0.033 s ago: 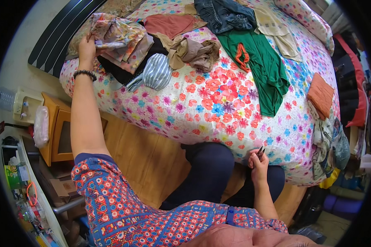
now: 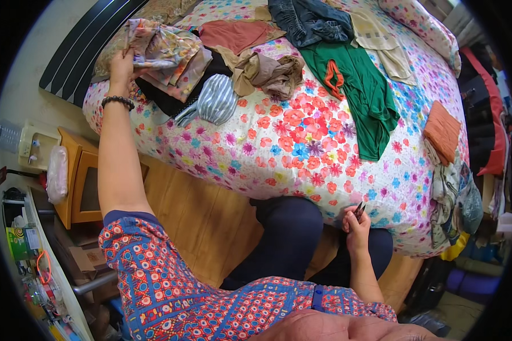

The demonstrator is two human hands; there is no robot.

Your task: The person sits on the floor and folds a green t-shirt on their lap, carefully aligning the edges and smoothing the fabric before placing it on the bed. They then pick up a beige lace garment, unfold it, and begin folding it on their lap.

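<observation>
Head view | our left hand (image 2: 121,68) pinched the floral cloth (image 2: 168,50), bunched at the upper left of the bed (image 2: 210,145) | our right hand (image 2: 356,228) curled round a dark pointed tool (image 2: 360,209), near edge | we saw a green garment (image 2: 361,85) between.

Left fingers (image 2: 123,57) grip floral fabric (image 2: 168,48); right fingers (image 2: 354,223) hold a dark pointed tool (image 2: 359,211).

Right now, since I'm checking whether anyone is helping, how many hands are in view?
2: left hand gripping floral cloth on the bed; right hand holding a small dark tool beside the bed. No others show.
</observation>
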